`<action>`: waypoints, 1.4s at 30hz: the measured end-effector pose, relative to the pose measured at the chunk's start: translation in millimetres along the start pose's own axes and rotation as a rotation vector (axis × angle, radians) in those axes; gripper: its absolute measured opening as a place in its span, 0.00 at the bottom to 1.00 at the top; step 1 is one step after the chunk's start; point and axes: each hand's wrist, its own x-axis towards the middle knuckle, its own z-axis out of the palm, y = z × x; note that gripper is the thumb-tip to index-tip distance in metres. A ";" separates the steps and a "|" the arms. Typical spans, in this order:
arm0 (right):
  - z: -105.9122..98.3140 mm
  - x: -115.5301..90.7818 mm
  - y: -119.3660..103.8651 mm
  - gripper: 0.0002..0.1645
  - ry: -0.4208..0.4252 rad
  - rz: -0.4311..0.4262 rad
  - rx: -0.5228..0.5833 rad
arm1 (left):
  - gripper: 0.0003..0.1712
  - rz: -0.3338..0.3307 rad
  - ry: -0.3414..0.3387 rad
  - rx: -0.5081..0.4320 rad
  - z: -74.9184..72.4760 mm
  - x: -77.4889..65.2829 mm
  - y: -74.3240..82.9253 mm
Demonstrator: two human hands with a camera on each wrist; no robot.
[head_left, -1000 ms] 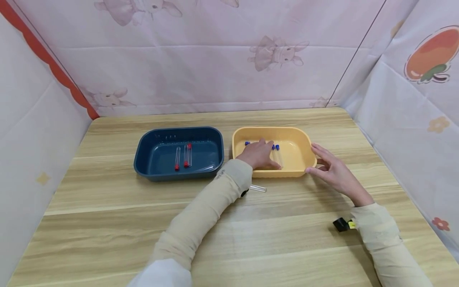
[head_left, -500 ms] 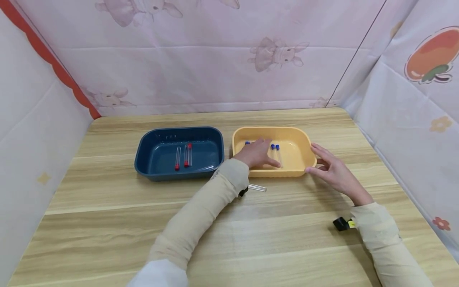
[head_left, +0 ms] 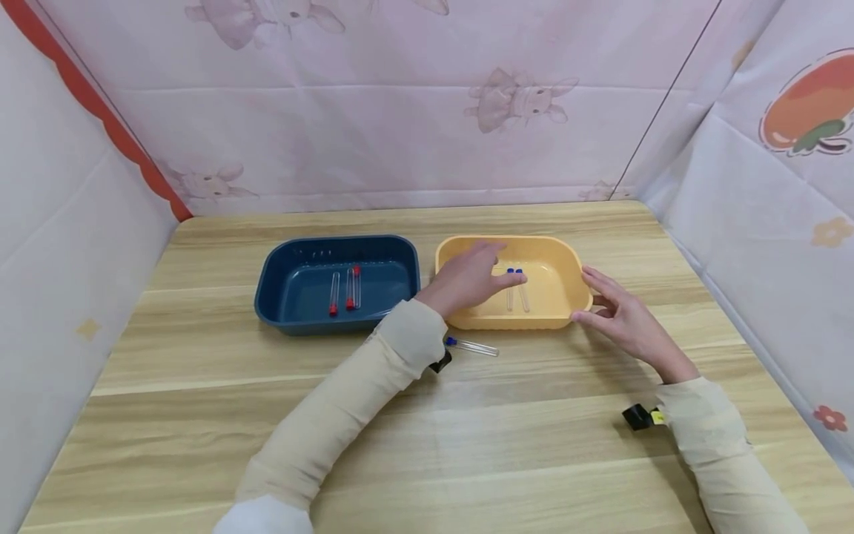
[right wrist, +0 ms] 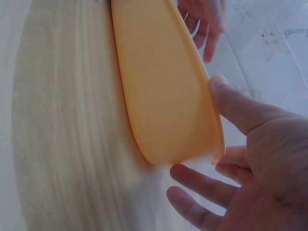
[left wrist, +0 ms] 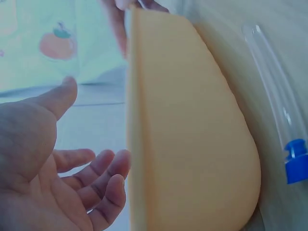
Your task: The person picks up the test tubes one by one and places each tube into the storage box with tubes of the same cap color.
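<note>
My left hand (head_left: 470, 278) hovers over the left part of the yellow tray (head_left: 552, 289), fingers spread and holding nothing. In that tray lie two clear test tubes with blue caps (head_left: 510, 291); the hand hides its left part. At the tray's right end my right hand (head_left: 626, 319) holds the near corner, thumb (right wrist: 231, 96) against the rim and fingers around the end wall. Another blue-capped test tube (head_left: 475, 347) lies on the table in front of the tray, beside my left wrist; the left wrist view shows its blue cap (left wrist: 296, 161) up close.
A dark blue tray (head_left: 293, 325) stands to the left of the yellow one. It holds three red-capped test tubes (head_left: 334, 294). All stand on a wooden table (head_left: 507, 445), with a printed cloth (head_left: 400, 133) behind and at the sides. Black wrist cameras (head_left: 637, 417) hang by the sleeves.
My left hand has risen and drawn left from the tray floor, its fingers opening out. The blue cap of the tube on the table now shows. The right hand has stayed at the tray's end.
</note>
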 end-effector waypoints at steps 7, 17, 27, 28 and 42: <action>-0.9 -0.8 -1.5 0.46 0.002 0.001 -0.009 | 0.45 0.071 0.111 -0.072 -5.7 -31.7 -1.3; -0.4 -0.9 -3.9 0.46 -0.011 0.004 -0.007 | 0.42 0.040 0.195 -0.143 -0.8 -75.3 -7.3; 0.0 -0.6 -2.6 0.46 -0.004 -0.009 0.004 | 0.44 -0.021 0.219 -0.121 17.8 -117.3 -9.4; 0.0 -0.6 -2.6 0.46 -0.003 -0.009 0.000 | 0.44 -0.030 0.223 -0.123 19.9 -120.9 -10.9; 0.1 0.1 -2.3 0.45 0.000 -0.011 -0.009 | 0.41 -0.112 0.199 -0.096 40.9 -142.5 -40.3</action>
